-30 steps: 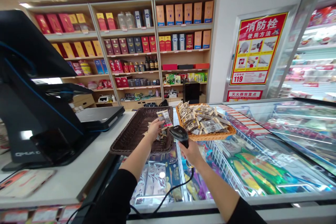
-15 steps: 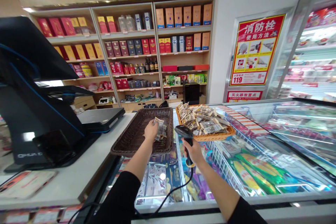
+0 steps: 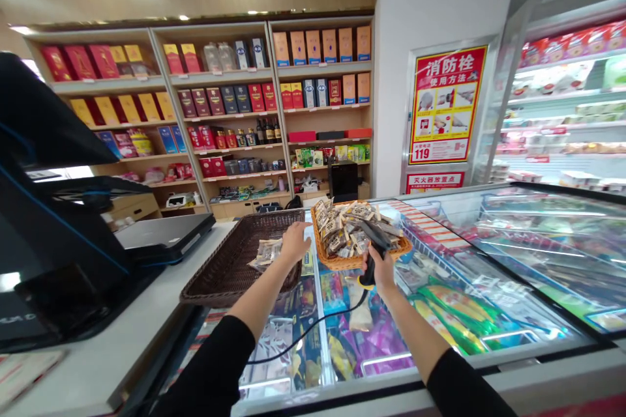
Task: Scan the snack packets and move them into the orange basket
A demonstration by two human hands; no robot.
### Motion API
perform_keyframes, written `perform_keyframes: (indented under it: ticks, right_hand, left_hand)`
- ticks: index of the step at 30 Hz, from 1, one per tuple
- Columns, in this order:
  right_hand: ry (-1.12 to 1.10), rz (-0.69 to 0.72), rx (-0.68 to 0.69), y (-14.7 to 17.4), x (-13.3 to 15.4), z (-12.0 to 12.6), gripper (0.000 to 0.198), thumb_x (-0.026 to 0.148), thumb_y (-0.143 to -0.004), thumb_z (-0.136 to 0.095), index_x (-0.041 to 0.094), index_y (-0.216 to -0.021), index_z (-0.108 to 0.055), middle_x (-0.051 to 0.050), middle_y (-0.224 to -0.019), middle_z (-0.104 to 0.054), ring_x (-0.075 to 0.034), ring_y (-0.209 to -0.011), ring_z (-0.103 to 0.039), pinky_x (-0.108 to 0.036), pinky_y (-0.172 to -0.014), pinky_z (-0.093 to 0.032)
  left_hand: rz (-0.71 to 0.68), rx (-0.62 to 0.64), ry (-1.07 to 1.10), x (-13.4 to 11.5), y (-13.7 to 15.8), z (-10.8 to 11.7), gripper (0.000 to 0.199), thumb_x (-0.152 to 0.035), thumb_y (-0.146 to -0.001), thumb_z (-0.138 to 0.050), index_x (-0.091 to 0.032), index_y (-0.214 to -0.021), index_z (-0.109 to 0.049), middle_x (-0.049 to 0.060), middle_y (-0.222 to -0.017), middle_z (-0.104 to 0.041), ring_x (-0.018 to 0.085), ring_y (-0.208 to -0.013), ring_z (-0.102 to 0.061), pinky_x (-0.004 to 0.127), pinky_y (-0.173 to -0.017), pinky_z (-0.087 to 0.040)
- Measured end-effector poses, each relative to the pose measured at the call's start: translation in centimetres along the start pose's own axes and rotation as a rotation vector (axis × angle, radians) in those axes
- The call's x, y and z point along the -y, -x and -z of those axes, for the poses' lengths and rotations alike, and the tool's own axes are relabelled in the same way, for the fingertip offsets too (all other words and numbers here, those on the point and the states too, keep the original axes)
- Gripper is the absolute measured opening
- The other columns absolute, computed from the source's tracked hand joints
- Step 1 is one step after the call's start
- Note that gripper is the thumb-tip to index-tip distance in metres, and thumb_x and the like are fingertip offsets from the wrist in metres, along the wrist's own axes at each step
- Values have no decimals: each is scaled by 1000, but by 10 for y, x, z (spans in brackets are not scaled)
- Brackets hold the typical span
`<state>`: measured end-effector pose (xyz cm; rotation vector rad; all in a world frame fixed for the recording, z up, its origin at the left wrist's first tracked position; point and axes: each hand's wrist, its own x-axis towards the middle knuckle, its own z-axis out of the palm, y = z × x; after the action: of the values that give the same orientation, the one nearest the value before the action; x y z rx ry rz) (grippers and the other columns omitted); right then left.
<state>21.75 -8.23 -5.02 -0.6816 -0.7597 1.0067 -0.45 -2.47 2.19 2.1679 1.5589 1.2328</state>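
My left hand hangs over the right rim of the dark brown wicker basket, fingers stretched toward the orange wicker basket. Nothing shows in it. Small clear-and-brown snack packets lie inside the brown basket, just left of that hand. My right hand is wrapped round the handle of a black barcode scanner, whose cable trails down to the left. Behind the scanner head, the orange wicker basket is heaped with similar snack packets.
Both baskets rest on a glass-topped chest freezer filled with bagged goods. A black checkout terminal and a flat scale occupy the white counter at left. Shelves of boxes and bottles stand behind.
My left hand has let go of the packets in the brown basket and moved right, toward the orange one. The scanner has moved right in my right hand. The view has shifted rightward.
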Motion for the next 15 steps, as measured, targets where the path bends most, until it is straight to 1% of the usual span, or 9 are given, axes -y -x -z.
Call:
perform_keyframes:
  ticks: [2,4,6,8,11,13,15]
  right_hand:
    - [-11,10,-2,-2,-6,6,43,50,-65,-72,19,-86,-53,7,-51,-52,-10,-34,-44,-22,-33,-35]
    - [-15,5,2,-2,-11,8,42,50,-66,-72,18,-87,-53,6,-52,-53,-10,-34,-45,-23,-33,-36]
    - [-10,-5,2,-2,-14,9,43,51,-67,-71,18,-87,-53,6,-53,-53,-10,-35,-45,-23,-33,-36]
    - [-4,-8,2,-3,-16,9,44,53,-67,-71,18,-88,-53,6,-53,-52,-10,-35,-45,-23,-34,-36]
    - [5,-1,2,-5,-18,10,44,53,-68,-70,18,-89,-53,6,-52,-52,-11,-35,-46,-23,-35,-37]
    - [3,4,3,-6,-18,10,44,52,-68,-71,17,-90,-54,6,-52,-52,-11,-35,-46,-24,-36,-38]
    - [-5,13,10,-6,-17,10,43,51,-68,-70,17,-90,-54,6,-52,-52,-11,-35,-46,-23,-35,-38]
  left_hand:
    - [-1,64,94,-12,-10,-24,35,-8,-63,-67,-24,-95,-68,10,-110,-63,30,-113,-53,39,-103,-33]
    - [7,87,127,-18,-20,-46,33,-9,-62,-69,-23,-92,-68,11,-110,-64,30,-114,-54,38,-102,-33]
    - [37,97,122,-20,-26,-64,33,-9,-62,-68,-24,-92,-67,11,-107,-65,31,-113,-55,39,-101,-34]
    - [90,101,124,-17,-32,-76,34,-8,-61,-68,-24,-90,-67,10,-98,-68,31,-109,-57,40,-100,-35]
    - [169,82,209,-13,-40,-80,30,-5,-60,-68,-24,-84,-67,10,-84,-68,31,-107,-59,39,-98,-37]
    - [187,38,292,-12,-47,-72,27,-6,-61,-68,-23,-82,-67,10,-82,-68,31,-107,-60,38,-97,-38]
    - [211,-15,412,-11,-54,-58,22,-10,-64,-69,-22,-83,-68,10,-84,-69,29,-106,-60,37,-94,-42]
